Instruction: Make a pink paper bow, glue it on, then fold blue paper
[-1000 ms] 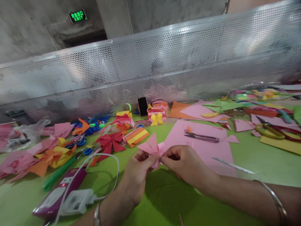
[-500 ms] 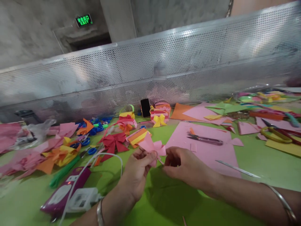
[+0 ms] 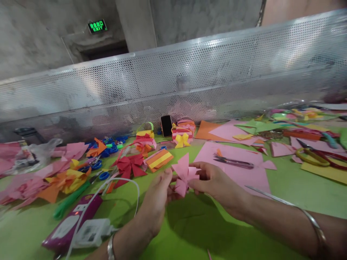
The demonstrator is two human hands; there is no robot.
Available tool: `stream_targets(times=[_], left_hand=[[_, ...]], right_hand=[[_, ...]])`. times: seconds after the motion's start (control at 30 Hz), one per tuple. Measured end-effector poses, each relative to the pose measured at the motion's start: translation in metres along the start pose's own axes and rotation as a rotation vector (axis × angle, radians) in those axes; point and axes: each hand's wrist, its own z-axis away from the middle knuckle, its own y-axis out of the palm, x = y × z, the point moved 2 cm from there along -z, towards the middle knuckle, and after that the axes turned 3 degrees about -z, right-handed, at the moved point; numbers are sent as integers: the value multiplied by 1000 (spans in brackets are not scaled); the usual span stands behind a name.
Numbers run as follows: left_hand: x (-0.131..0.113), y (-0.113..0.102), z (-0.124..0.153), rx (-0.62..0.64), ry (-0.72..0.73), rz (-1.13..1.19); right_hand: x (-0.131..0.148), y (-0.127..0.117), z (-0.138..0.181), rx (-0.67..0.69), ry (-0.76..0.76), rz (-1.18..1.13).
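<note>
Both of my hands hold a small folded pink paper bow (image 3: 183,173) just above the green table (image 3: 189,231). My left hand (image 3: 155,202) pinches its lower left part with closed fingers. From the right, my right hand (image 3: 214,182) grips the bow's middle, fingers curled. A bangle shows on each wrist. A large pink sheet (image 3: 238,168) lies right behind my right hand, with small snips (image 3: 233,161) resting on it.
A red paper bow (image 3: 129,164), a striped orange-yellow piece (image 3: 158,159), paper baskets (image 3: 183,131) and a phone (image 3: 166,125) sit ahead by the perforated metal screen (image 3: 173,83). A purple device with white charger and cable (image 3: 78,225) lies left. Scissors (image 3: 317,153) and scraps lie right.
The pink bow has shifted right and turned more upright. My right hand has closed in on its middle, and my left hand now holds it lower down.
</note>
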Motion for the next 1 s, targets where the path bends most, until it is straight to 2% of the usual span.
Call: stream_targets(times=[0.07,0.13,0.2,0.27,0.37,0.47,0.5,0.57,0.67,0.73,0.77,0.87,1.0], left_hand=[[-5,-7,-1,-108,140,-202],[-12,-12,-1,-169,429,-531],[-16,-12,2,-146,715,-860],[-17,-9,5,-93,880,-1078],[-20,-5,8,-62,1025,-1177],[-25,-2,11,-29,1126,-1079],[-26,-2,12,-10,1110,-1032],[-26,-3,10,10,957,-928],[-19,-7,4,33,522,-699],[-14,-7,3,86,275,-517],[-12,-6,3,112,196,-442],[-12,-1,5,165,90,-311],[-12,1,8,204,21,-235]], right_hand=[[1,-3,-1,-9,18,-56],[1,-6,-1,-3,30,-109],[1,-8,-1,22,42,-154],[2,-7,0,71,58,-186],[3,-5,2,140,90,-209],[4,-6,1,171,109,-145],[5,-8,0,148,95,-75],[8,-13,-3,61,-18,121],[14,-18,-4,-27,-276,368],[17,-16,-1,-4,-375,470],[17,-14,1,17,-393,510],[14,-7,4,67,-396,552],[10,-4,3,56,-331,508]])
